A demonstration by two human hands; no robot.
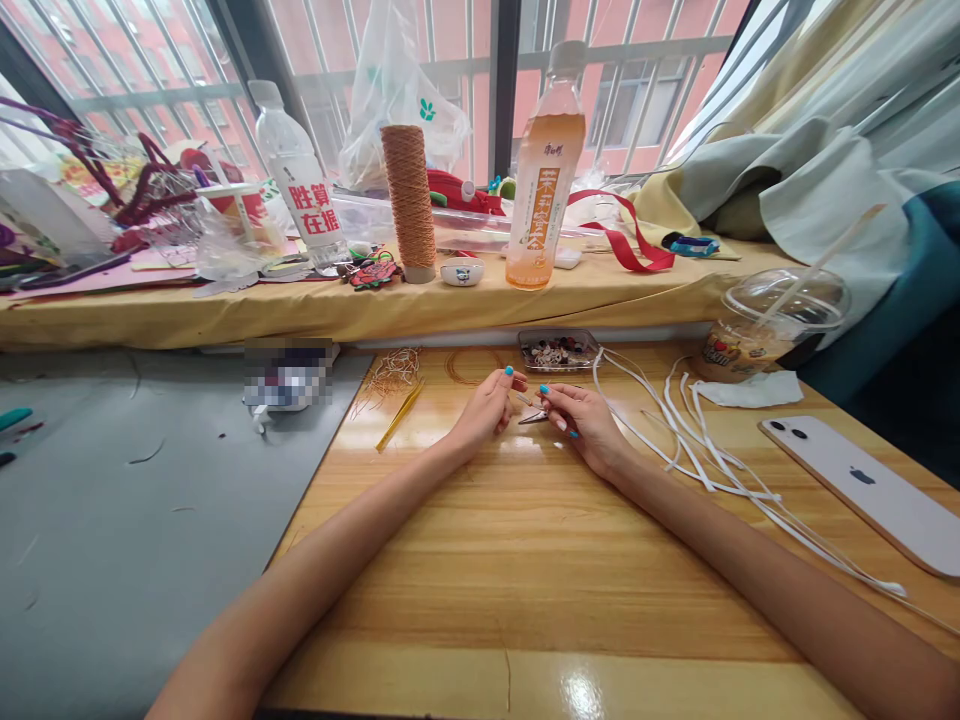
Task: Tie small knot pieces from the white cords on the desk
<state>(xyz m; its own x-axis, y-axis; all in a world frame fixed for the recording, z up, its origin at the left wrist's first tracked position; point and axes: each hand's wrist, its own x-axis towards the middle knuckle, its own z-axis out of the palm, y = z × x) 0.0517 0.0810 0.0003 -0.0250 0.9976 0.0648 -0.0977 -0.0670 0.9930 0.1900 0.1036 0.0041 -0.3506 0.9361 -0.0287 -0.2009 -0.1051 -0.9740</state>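
Over the wooden table, my left hand (489,405) is closed, thumb and fingers bent together; what it grips is too small to make out. Just to its right, my right hand (583,417) pinches a thin cord (527,399) between thumb and fingertips. The cord lies in the small gap between both hands. Small dark-bladed scissors (532,418) rest beneath, partly covered by my right fingers. Behind the hands are a coil of thin brown cord (469,367) and a clear tray of beads (559,351). Yellow tweezers (400,415) lie left of my left hand.
White cords (694,440) sprawl to the right, near a phone (862,490) and a plastic cup (757,330). Tangled thread scraps (394,372) lie back left. On the ledge stand a cord spool (409,205), a tea bottle (546,180) and a clear bottle (296,180).
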